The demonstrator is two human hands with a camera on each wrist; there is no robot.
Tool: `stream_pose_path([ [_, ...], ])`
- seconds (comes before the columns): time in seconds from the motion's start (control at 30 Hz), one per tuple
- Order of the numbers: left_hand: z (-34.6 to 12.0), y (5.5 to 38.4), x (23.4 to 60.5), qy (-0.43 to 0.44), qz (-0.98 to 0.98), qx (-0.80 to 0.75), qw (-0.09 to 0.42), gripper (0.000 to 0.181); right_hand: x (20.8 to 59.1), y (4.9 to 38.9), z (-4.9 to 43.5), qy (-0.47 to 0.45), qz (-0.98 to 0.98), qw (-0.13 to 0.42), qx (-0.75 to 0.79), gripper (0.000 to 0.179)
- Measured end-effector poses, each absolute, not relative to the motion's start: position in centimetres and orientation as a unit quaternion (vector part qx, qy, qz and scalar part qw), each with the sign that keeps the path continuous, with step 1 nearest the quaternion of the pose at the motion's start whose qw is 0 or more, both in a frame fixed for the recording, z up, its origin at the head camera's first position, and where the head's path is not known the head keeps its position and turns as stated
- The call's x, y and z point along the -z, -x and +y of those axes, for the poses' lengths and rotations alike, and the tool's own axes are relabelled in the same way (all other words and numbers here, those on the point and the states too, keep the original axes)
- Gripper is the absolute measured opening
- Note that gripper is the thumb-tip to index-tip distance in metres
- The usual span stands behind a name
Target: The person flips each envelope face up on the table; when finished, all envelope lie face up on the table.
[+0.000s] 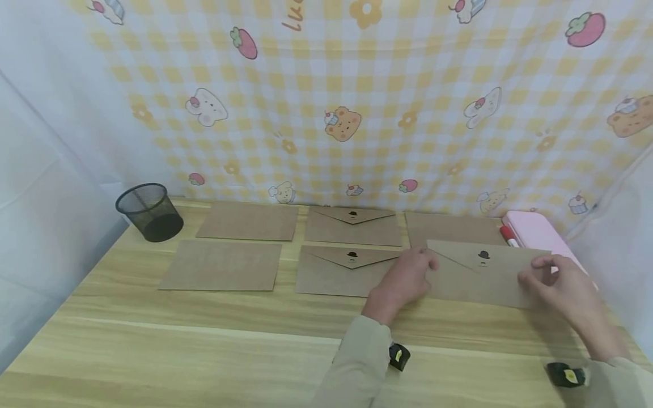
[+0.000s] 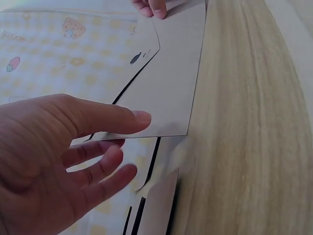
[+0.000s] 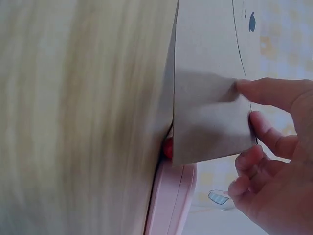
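Note:
A brown paper envelope (image 1: 459,286) is held slightly tilted at the right of the table, its flap side with a hat-and-moustache print showing. My left hand (image 1: 408,275) pinches its left end; in the left wrist view the thumb (image 2: 139,119) lies on the front and the other fingers are behind the edge. At the opposite end, my right hand (image 1: 566,286) pinches the envelope's upper right part between thumb and fingers. Behind it lies a plain-side-up envelope (image 1: 451,225), partly covered. A flap-side-up envelope (image 1: 326,277) lies left of my left hand, which overlaps it in the head view.
A flap-side-up envelope (image 1: 352,233) and two plain-side-up ones, back (image 1: 247,221) and front (image 1: 221,266), lie further left. A black mesh pen cup (image 1: 163,226) stands at the far left. A pink case (image 1: 535,229) and a red-capped marker (image 1: 508,236) lie at the right.

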State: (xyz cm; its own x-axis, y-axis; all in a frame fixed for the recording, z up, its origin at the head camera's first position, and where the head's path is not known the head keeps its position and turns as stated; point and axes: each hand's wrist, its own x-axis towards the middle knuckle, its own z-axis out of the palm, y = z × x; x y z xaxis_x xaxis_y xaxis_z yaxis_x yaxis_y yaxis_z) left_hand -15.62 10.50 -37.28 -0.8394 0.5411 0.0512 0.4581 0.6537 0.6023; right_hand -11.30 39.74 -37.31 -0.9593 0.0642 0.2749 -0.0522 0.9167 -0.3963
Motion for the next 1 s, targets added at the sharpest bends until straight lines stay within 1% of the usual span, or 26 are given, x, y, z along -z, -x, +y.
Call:
stream_pose_path([
  [0.13, 10.6, 15.4, 37.4, -0.263, 0.925, -0.268, 0.059, 0.042, 37.5, 11.5, 39.7, -0.015, -0.972, 0.137, -0.191, 0.034],
  [0.57, 10.6, 15.1, 37.5, -0.238, 0.943, -0.224, 0.063, 0.046, 38.6, 11.4, 38.1, -0.085, -0.976, 0.112, -0.163, 0.056],
  [0.8, 10.7, 14.7, 37.7, -0.229, 0.959, -0.155, 0.059, 0.048, 38.9, 11.5, 37.3, -0.110, -0.981, 0.098, -0.130, 0.054],
  [1.0, 10.9, 14.7, 37.7, -0.221, 0.962, -0.149, 0.059, 0.048, 38.9, 11.5, 37.4, -0.107, -0.983, 0.082, -0.128, 0.052],
])
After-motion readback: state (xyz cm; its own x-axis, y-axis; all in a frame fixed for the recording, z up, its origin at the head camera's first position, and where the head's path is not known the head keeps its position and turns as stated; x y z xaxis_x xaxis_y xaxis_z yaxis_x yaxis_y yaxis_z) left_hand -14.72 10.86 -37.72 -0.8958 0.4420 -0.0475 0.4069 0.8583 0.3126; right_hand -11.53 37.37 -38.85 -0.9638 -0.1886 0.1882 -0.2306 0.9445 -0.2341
